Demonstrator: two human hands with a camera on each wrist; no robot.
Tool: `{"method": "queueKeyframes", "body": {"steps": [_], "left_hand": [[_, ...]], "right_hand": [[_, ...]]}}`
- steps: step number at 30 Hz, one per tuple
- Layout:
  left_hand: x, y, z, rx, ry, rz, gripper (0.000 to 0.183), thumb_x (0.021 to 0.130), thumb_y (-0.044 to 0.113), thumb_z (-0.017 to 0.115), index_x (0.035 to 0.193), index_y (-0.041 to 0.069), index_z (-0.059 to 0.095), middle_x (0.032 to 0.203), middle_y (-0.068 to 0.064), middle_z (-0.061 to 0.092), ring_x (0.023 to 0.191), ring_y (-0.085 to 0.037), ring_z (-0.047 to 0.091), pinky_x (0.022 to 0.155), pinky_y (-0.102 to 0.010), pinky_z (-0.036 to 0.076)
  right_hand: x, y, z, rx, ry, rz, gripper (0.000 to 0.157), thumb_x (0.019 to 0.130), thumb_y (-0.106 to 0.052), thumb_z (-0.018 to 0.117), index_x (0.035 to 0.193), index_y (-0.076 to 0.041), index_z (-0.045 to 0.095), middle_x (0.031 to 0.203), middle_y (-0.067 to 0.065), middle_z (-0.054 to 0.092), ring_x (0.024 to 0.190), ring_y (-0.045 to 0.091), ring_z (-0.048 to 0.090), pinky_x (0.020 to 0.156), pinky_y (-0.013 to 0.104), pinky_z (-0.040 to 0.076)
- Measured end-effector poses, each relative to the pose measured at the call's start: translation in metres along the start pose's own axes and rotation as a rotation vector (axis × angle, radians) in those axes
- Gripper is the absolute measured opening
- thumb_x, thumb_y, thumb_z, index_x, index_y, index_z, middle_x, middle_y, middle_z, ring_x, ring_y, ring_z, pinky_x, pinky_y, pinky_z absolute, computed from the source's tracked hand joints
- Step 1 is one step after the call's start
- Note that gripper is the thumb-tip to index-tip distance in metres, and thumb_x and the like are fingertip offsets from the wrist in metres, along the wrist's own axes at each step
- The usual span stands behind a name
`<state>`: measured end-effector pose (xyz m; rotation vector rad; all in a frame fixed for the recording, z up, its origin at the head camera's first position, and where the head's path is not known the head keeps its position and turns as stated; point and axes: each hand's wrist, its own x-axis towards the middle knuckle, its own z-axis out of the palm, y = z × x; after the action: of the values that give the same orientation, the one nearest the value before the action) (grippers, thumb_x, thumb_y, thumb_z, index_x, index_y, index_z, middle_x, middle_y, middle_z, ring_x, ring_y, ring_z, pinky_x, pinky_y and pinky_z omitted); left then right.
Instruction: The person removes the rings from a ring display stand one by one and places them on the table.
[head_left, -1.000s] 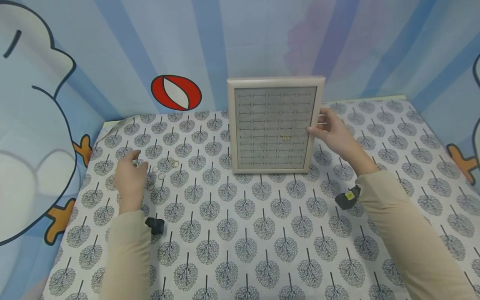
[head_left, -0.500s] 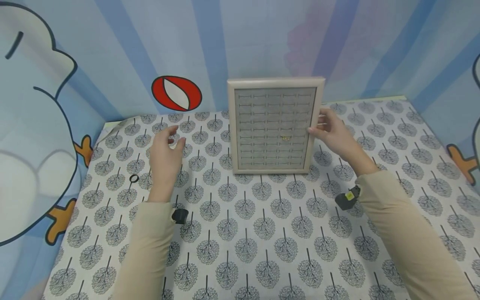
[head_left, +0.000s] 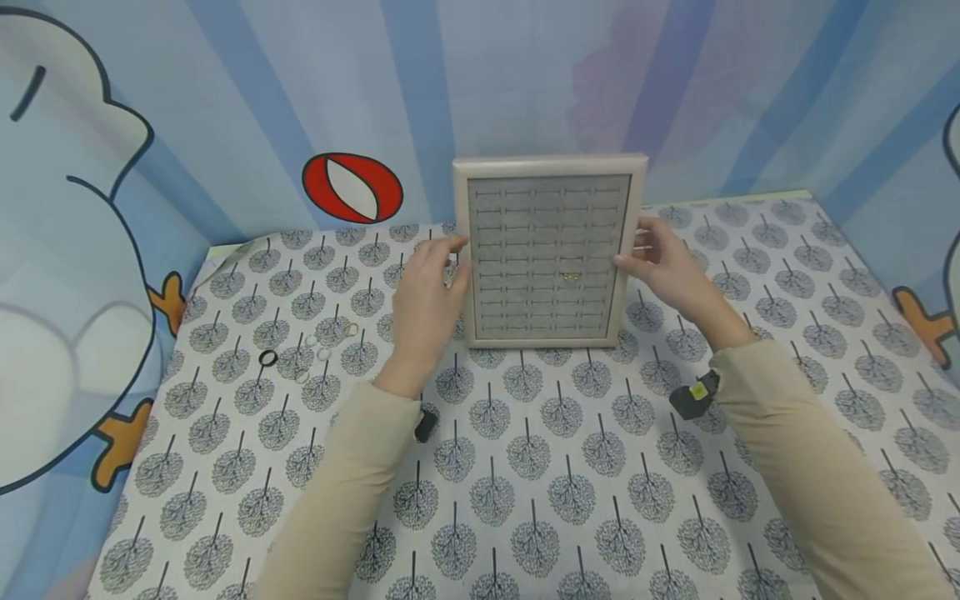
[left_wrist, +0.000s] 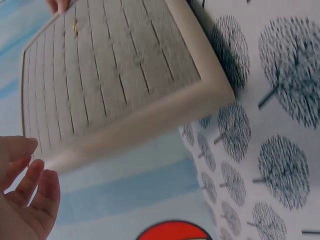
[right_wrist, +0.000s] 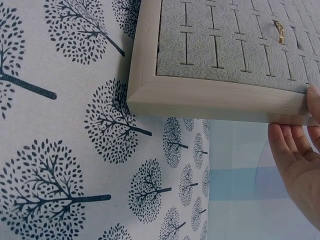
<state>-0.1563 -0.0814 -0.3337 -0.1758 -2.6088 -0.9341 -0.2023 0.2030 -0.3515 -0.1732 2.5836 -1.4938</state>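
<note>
A ring display board point(head_left: 540, 229) with a pale wooden frame and a slotted grey pad stands upright, leaning slightly back. A gold ring point(right_wrist: 280, 33) sits in one slot, right of the pad's middle in the head view. My right hand point(head_left: 667, 262) grips the frame's right side, thumb on the front and fingers along the outer edge. At the opposite side, my left hand point(head_left: 425, 300) has its thumb and bent fingertips apart at the frame's left edge. In the left wrist view, the fingers point(left_wrist: 48, 187) are at the frame edge; firm contact cannot be told.
Loose rings lie on the tree-print cloth at the left: a black ring point(head_left: 262, 358), a gold-toned ring point(head_left: 347, 330) and several pale ones. Behind the table hangs a blue striped backdrop point(head_left: 510, 75) with cartoon figures. A black wrist camera point(head_left: 693, 400) is on my right wrist.
My left hand has moved right from beside the loose rings to the frame's left edge, uncovering the rings. My right hand and the board have stayed in place.
</note>
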Motion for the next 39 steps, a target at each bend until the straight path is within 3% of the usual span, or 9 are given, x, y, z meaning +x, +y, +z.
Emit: {"method": "queueKeyframes", "body": {"steps": [6, 13, 18, 26, 33, 39], "left_hand": [[-0.003, 0.022, 0.024, 0.039, -0.093, 0.066, 0.031, 0.092, 0.015, 0.059, 0.123, 0.013, 0.059, 0.119, -0.004, 0.064, 0.107, -0.021, 0.061, 0.075, -0.028, 0.056], [-0.007, 0.036, 0.045, 0.094, -0.227, 0.083, 0.031, 0.093, 0.018, 0.057, 0.124, 0.016, 0.058, 0.123, -0.002, 0.064, 0.109, -0.018, 0.062, 0.079, -0.024, 0.056], [-0.008, 0.045, 0.057, 0.111, -0.288, 0.088, 0.031, 0.095, 0.021, 0.055, 0.126, 0.019, 0.057, 0.124, 0.001, 0.063, 0.102, -0.016, 0.063, 0.056, -0.015, 0.048], [-0.008, 0.053, 0.074, 0.052, -0.269, 0.080, 0.030, 0.094, 0.021, 0.057, 0.124, 0.020, 0.059, 0.121, 0.002, 0.064, 0.103, -0.013, 0.063, 0.066, -0.015, 0.051], [-0.007, 0.055, 0.083, 0.049, -0.243, 0.047, 0.027, 0.093, 0.022, 0.058, 0.120, 0.021, 0.061, 0.111, 0.004, 0.068, 0.089, -0.009, 0.065, 0.056, -0.010, 0.043], [-0.008, 0.056, 0.086, 0.064, -0.240, 0.028, 0.026, 0.093, 0.023, 0.058, 0.119, 0.021, 0.062, 0.108, 0.005, 0.068, 0.086, -0.009, 0.065, 0.056, -0.010, 0.041]], "right_hand": [[0.001, 0.000, 0.000, -0.006, 0.000, 0.005, 0.059, 0.095, -0.013, 0.053, 0.146, -0.008, 0.023, 0.139, 0.026, 0.042, 0.130, 0.043, 0.043, 0.109, 0.056, 0.036], [0.001, 0.001, 0.000, -0.001, -0.004, 0.001, 0.059, 0.095, -0.013, 0.054, 0.146, -0.007, 0.024, 0.139, 0.026, 0.042, 0.130, 0.043, 0.043, 0.109, 0.057, 0.036], [0.001, 0.002, -0.001, -0.008, 0.000, -0.004, 0.060, 0.095, -0.015, 0.055, 0.146, -0.008, 0.025, 0.138, 0.026, 0.042, 0.130, 0.044, 0.042, 0.109, 0.059, 0.034], [0.001, 0.003, -0.001, -0.017, 0.003, -0.010, 0.060, 0.095, -0.016, 0.054, 0.147, -0.009, 0.024, 0.139, 0.027, 0.041, 0.130, 0.046, 0.042, 0.108, 0.060, 0.034], [0.001, 0.003, -0.001, -0.020, 0.004, -0.011, 0.061, 0.095, -0.016, 0.054, 0.147, -0.009, 0.024, 0.138, 0.027, 0.042, 0.130, 0.046, 0.042, 0.108, 0.060, 0.035], [0.001, 0.003, -0.001, -0.020, 0.002, -0.010, 0.061, 0.096, -0.017, 0.054, 0.147, -0.009, 0.023, 0.139, 0.027, 0.042, 0.130, 0.045, 0.042, 0.108, 0.060, 0.034]]}}
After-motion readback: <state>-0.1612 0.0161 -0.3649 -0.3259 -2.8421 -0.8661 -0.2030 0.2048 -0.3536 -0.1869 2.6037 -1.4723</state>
